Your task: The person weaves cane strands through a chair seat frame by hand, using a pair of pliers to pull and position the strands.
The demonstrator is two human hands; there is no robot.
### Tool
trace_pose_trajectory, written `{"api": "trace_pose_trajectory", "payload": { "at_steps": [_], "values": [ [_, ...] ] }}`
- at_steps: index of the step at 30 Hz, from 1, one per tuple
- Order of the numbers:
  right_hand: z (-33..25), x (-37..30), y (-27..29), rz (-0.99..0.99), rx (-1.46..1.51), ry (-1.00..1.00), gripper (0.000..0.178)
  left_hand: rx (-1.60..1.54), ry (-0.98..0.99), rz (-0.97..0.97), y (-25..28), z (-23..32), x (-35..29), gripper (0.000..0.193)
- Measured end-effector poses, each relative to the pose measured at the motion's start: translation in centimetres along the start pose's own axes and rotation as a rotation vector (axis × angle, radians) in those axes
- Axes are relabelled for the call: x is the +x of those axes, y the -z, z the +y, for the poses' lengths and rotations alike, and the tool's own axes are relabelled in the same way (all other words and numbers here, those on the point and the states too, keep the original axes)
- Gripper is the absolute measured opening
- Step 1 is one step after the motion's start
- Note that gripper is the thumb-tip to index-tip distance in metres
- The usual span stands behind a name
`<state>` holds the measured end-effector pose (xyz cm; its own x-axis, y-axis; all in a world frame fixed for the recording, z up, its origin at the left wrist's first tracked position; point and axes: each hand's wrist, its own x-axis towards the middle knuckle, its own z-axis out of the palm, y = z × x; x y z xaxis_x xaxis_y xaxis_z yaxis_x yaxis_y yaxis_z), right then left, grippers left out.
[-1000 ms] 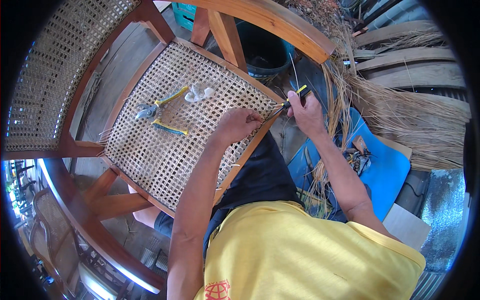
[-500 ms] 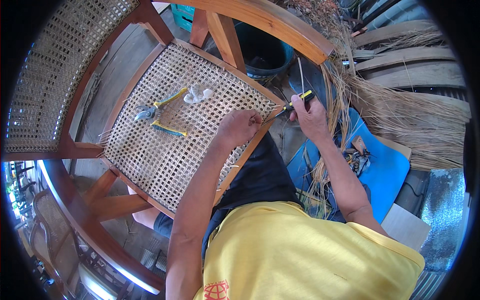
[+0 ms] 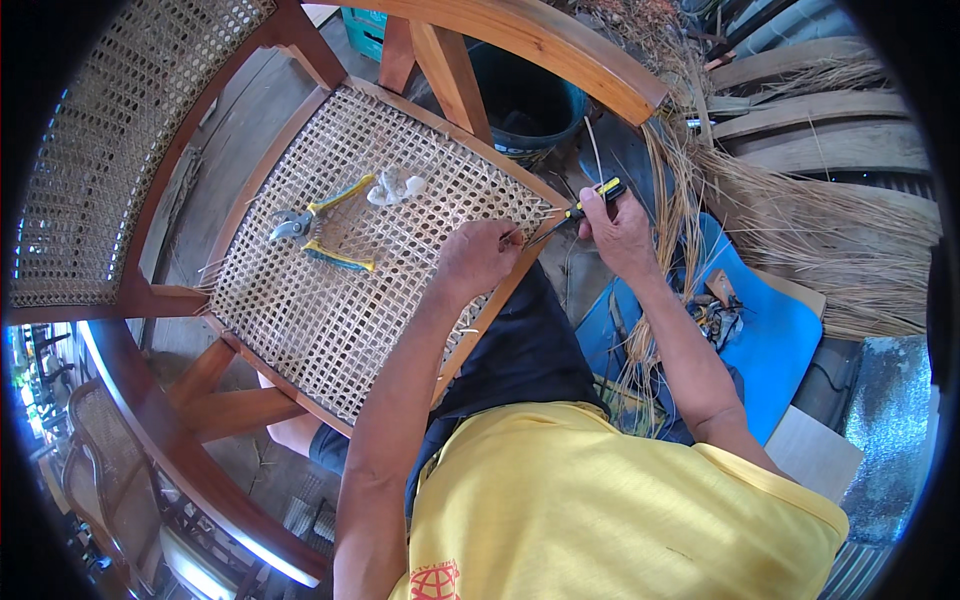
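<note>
Woven cane seat [image 3: 330,300]: right hand [image 3: 622,232] clasps awl [image 3: 580,210], left hand [image 3: 478,262] pinches strand.

Left hand [image 3: 478,258] sits on the edge of the woven cane seat [image 3: 330,290] of a wooden chair [image 3: 520,40], fingers pinched at the weave. Right hand [image 3: 618,232] grips a yellow-and-black handled tool [image 3: 578,210], tip poking at the seat's rim. Yellow-handled pliers [image 3: 318,225] lie on the cane, loose cane strands [image 3: 690,200] just right.
</note>
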<state>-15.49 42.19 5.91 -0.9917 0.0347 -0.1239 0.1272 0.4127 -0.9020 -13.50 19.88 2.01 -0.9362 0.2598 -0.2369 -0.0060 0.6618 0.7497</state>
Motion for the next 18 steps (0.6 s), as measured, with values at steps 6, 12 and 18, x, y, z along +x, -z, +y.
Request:
{"api": "trace_pose_trajectory", "payload": {
  "at_steps": [6,12,18],
  "values": [
    [-0.01,-0.12,0.08,0.005,0.013,-0.015,0.031,-0.011,0.000,-0.010,0.05,-0.16,0.08,0.021],
    [0.31,-0.15,-0.09,0.000,0.006,-0.026,0.031,-0.013,0.005,-0.010,0.05,-0.15,0.05,0.021],
    [0.40,-0.10,-0.21,0.025,0.043,-0.029,0.032,0.002,0.004,-0.002,-0.06,-0.25,0.09,0.021]
  ]
}}
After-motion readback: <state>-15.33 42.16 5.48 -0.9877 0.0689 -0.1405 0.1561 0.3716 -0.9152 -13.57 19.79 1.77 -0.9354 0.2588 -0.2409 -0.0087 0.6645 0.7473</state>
